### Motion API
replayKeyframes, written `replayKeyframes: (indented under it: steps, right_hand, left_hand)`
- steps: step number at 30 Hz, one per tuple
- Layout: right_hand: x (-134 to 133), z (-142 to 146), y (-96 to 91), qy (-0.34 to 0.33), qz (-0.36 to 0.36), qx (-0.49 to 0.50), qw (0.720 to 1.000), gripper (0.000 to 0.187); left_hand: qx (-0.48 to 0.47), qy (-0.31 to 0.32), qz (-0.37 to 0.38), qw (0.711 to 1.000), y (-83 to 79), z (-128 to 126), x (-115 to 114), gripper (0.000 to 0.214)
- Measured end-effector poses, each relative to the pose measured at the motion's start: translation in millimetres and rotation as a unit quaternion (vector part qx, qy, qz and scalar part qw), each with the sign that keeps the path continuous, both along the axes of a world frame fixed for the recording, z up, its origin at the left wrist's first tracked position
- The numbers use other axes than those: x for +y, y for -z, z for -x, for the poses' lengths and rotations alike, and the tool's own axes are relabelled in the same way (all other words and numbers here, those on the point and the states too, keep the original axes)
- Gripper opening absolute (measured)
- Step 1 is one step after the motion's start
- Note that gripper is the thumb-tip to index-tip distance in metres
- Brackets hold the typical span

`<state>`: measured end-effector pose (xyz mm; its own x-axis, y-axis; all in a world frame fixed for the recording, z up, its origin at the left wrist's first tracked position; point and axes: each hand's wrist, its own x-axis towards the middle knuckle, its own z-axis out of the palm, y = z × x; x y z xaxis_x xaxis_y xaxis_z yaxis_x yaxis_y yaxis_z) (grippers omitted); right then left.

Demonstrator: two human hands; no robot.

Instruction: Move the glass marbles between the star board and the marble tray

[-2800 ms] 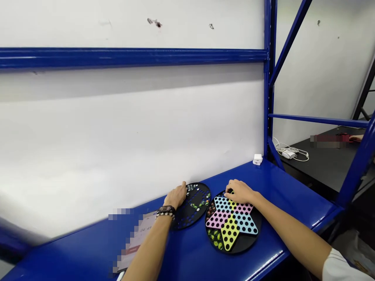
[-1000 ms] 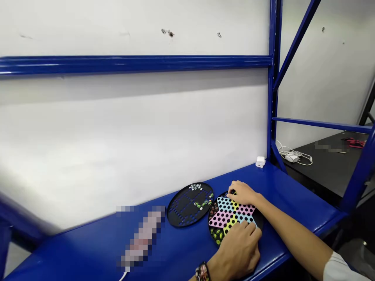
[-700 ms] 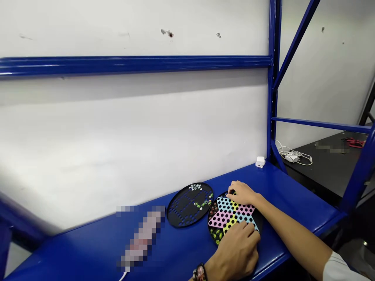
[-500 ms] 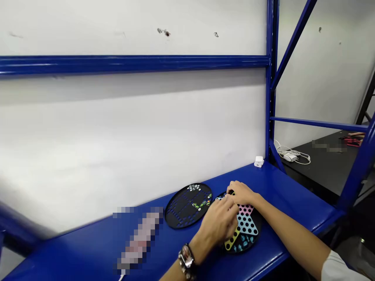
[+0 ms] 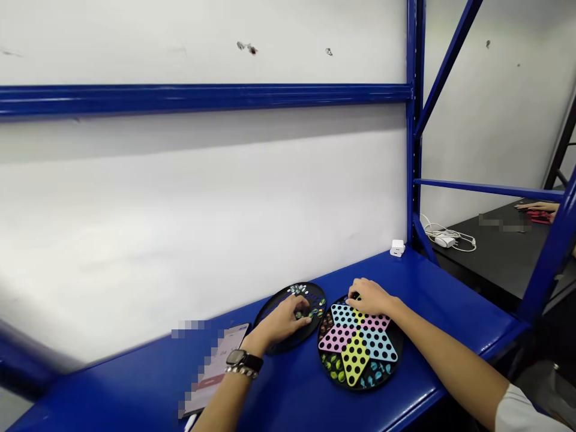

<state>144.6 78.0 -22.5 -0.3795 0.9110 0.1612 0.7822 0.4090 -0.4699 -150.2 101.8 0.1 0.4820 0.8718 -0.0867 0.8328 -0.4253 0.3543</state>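
My left hand (image 5: 285, 321) reaches over the black round lid (image 5: 274, 309). Its thumb and curved fingers are apart, near green marbles (image 5: 315, 312) at the lid's right side; clear marbles (image 5: 297, 289) lie at its far rim. To the right lies a round Chinese checkers board (image 5: 348, 327) with a pink, blue and yellow star of black holes. Yellow-green marbles (image 5: 333, 366), blue marbles (image 5: 377, 372) and brownish-red marbles (image 5: 326, 324) fill compartments around it. At the board's far edge my right hand (image 5: 369, 296) has its fingers curled together; what they hold, if anything, is hidden.
Left of the lid lies a phone (image 5: 220, 366), partly pixelated, with a white cable. A white charger (image 5: 397, 248) stands at the far right corner of the blue shelf (image 5: 135, 384). Beyond the blue post, another person's hand (image 5: 537, 207) shows on a black table (image 5: 499, 252).
My left hand has moved left from above the star board to the black lid, and its fingers have opened. My right hand has stayed at the board's far edge.
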Motion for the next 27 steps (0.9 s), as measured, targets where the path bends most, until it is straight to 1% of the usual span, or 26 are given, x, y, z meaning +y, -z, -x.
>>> replayKeyframes:
  steps: [1,3,5,6,8,9,11,13,16,19,23,27]
  right_hand:
    - [-0.6,0.0,-0.8,0.0,0.001,0.0,1.0,0.027]
    - [-1.5,0.2,-1.9,0.001,0.003,0.0,1.0,0.027]
    - [-1.5,0.5,-2.1,0.001,0.003,0.001,1.0,0.028]
    - [-1.2,0.7,-1.7,0.001,0.003,0.001,1.0,0.028]
    - [-0.1,0.9,-0.7,0.0,0.0,0.0,1.0,0.029]
    - [0.5,1.0,-0.1,0.001,-0.003,-0.001,1.0,0.029]
    - [1.3,1.0,0.6,0.002,-0.006,-0.003,1.0,0.028]
    - [1.4,1.1,0.7,0.002,-0.004,-0.004,1.0,0.028]
    - [1.2,1.1,0.5,0.001,0.003,-0.005,1.0,0.029]
    - [1.2,0.9,0.4,-0.002,0.007,-0.002,1.0,0.029]
    - [0.0,1.0,-1.5,-0.006,0.009,-0.002,1.0,0.028]
    - [-1.8,1.4,-3.9,-0.001,0.011,-0.004,1.0,0.029]
  left_hand:
    - [-0.011,0.0,-0.001,1.0,-2.5,-0.5,1.4,0.038]
    - [-0.012,-0.027,-0.047,0.998,-6.3,0.8,7.4,0.04]
    - [0.019,-0.082,-0.121,0.989,-6.8,2.0,17.3,0.042]
    - [0.048,-0.114,-0.142,0.982,-5.7,1.4,23.3,0.044]
    - [0.109,-0.161,-0.139,0.971,-1.2,-3.7,35.7,0.048]
    - [0.133,-0.171,-0.128,0.968,1.6,-7.7,41.4,0.05]
    - [0.158,-0.172,-0.116,0.965,7.5,-17.1,50.9,0.05]
    - [0.162,-0.164,-0.122,0.965,12.7,-25.2,56.8,0.046]
    - [0.174,-0.149,-0.131,0.964,18.9,-31.5,60.2,0.038]
    - [0.185,-0.135,-0.139,0.964,23.1,-32.7,60.8,0.034]
    - [0.194,-0.145,-0.151,0.958,25.9,-34.2,61.5,0.036]
    - [0.187,-0.17,-0.167,0.953,26.3,-36.8,61.7,0.045]
